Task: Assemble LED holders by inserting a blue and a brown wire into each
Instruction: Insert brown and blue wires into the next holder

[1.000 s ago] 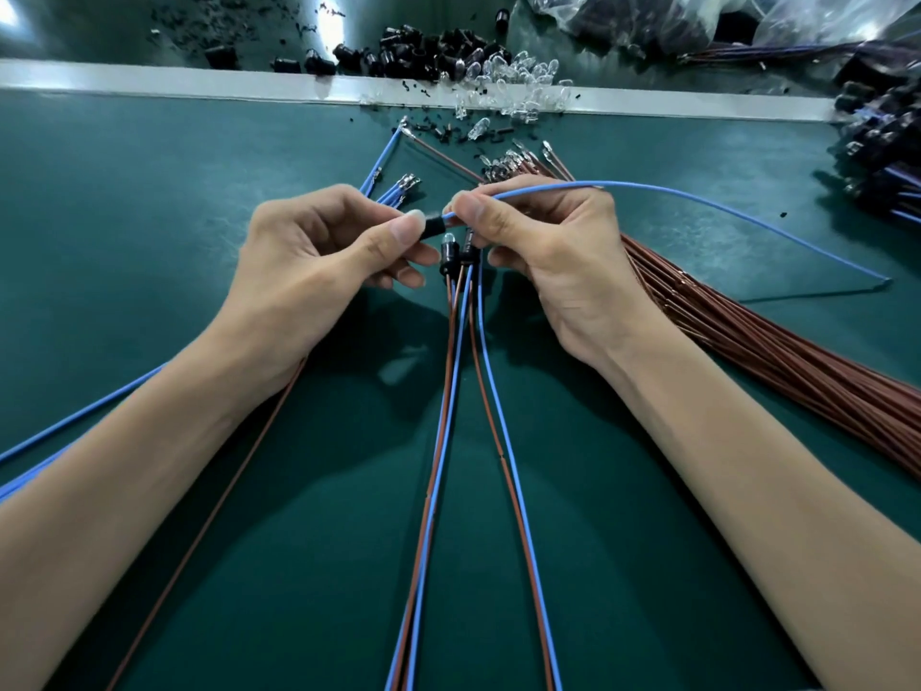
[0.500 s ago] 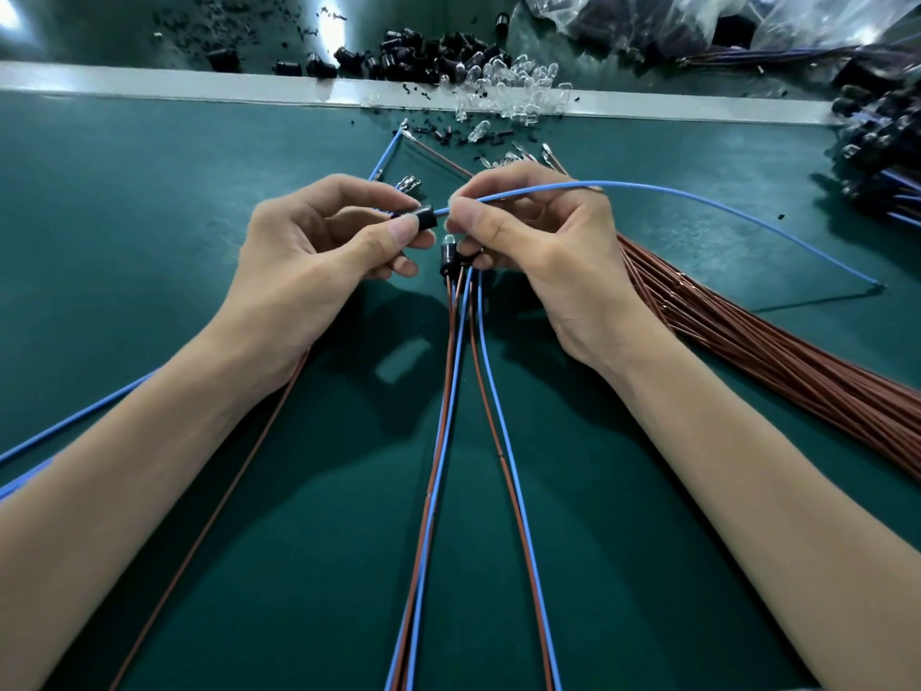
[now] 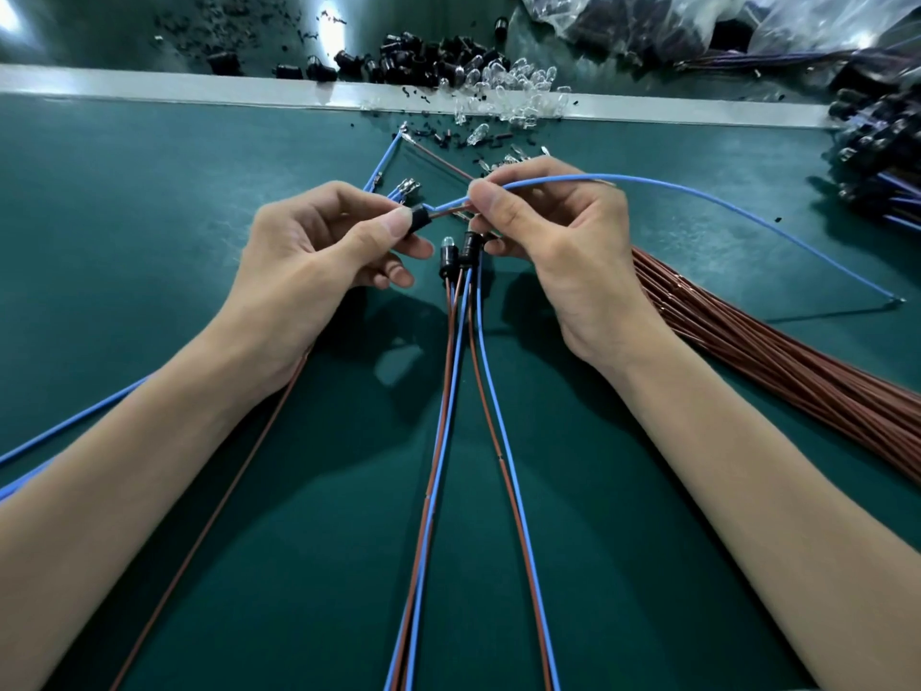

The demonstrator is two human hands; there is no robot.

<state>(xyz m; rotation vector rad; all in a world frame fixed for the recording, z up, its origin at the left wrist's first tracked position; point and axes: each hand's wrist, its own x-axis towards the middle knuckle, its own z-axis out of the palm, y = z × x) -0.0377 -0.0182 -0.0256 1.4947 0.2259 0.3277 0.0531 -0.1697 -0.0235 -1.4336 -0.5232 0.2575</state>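
My left hand (image 3: 319,251) pinches a small black LED holder (image 3: 419,217) between thumb and forefinger. My right hand (image 3: 558,231) pinches a blue wire (image 3: 697,192) and a brown wire (image 3: 448,211) close to the holder; both wires run into its open end. The blue wire arcs to the right and ends on the mat. Just below the hands, two finished holders (image 3: 456,256) with clear LED tips lie on the mat, and their blue and brown wires (image 3: 448,391) trail toward me.
A thick bundle of brown wires (image 3: 777,366) lies at the right. Loose blue wires (image 3: 75,426) lie at the left, and one brown wire (image 3: 224,491) runs under my left forearm. Black holders (image 3: 413,57) and clear LEDs (image 3: 513,92) are heaped beyond a white strip (image 3: 149,87). More assemblies (image 3: 882,157) sit far right.
My hands have drawn slightly apart, so a short stretch of blue and brown wire now shows between the holder and my right fingers. The blue wire's far end has shifted a little.
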